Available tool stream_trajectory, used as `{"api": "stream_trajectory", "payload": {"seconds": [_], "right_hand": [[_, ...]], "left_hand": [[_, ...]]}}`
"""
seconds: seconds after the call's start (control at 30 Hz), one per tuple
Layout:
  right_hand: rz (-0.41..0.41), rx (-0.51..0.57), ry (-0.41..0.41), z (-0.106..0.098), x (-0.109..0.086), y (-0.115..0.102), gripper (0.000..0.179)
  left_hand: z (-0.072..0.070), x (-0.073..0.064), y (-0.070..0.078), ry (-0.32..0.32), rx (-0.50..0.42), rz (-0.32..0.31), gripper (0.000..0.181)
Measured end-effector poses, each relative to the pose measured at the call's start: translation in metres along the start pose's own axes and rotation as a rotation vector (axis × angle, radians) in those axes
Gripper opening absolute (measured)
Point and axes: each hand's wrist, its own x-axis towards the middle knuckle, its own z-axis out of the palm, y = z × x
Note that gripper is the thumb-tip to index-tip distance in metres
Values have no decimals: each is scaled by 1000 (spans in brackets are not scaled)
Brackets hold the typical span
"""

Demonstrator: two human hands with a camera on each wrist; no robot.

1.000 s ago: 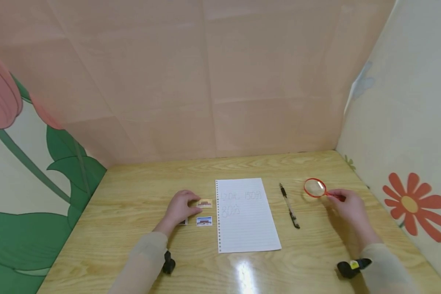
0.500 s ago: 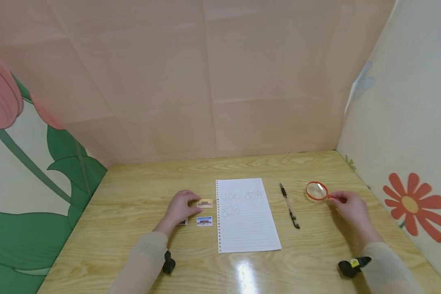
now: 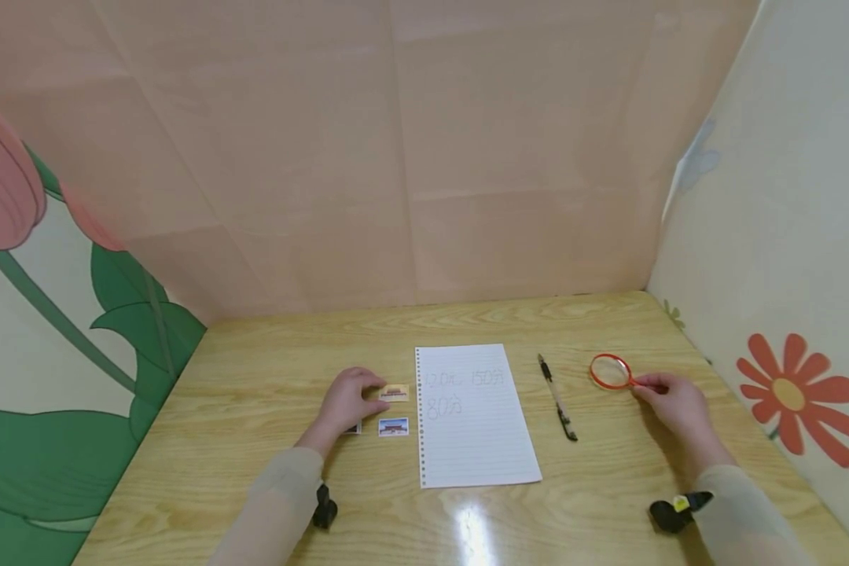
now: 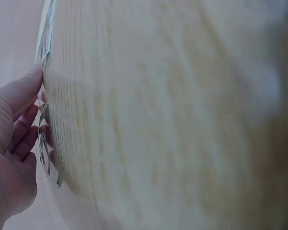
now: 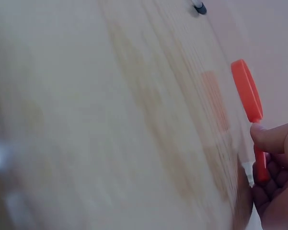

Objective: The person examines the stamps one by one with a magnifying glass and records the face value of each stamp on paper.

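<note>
My right hand [image 3: 679, 402] grips the handle of a red-rimmed magnifying glass [image 3: 596, 380] over the table's right side. In the right wrist view, the magnifying glass [image 5: 248, 91] stands off the wood, its handle between thumb and fingers. My left hand [image 3: 347, 405] rests beside a yellow stamp [image 3: 396, 392], thumb and forefinger spread at its left end. Below that lies a blue-and-white stamp [image 3: 393, 427]. Another dark stamp [image 3: 354, 429] is mostly hidden under the left hand. In the left wrist view, the hand [image 4: 14, 139] has its thumb against a stamp edge.
A lined sheet of paper [image 3: 477, 448] with handwritten numbers lies in mid-table. Between it and the magnifying glass is a black-and-clear pen [image 3: 557, 401]. The wooden table [image 3: 269, 354] meets a pink backdrop behind and a flower-patterned wall on either side.
My right hand has drawn the magnifying glass slightly nearer and to the right, and its lens looks flatter now. The left hand, stamps, paper and pen have stayed put.
</note>
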Motion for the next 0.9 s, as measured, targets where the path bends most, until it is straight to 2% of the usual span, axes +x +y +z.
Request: {"api": "stream_trajectory", "payload": {"seconds": [0.37,0.47,0.57,0.7,0.9], "right_hand": [[-37,-30,2,4,1,3,21],[-38,-12,-21,2,1,3,28],[-1,35,-46,0,-1,2,40],[17,67,-46,-4,-4,-8,49],[-104,26,-53,0,-6,-35,45]], "left_hand": [[-2,-1,3,-8,4,-6,40],[-2,-1,3,-9,8,-2,40],[-2,-1,2,-8,16,13,40],[-2,-1,1,-7,17,26,40],[-2,-2,1,-7,9,30,39]]}}
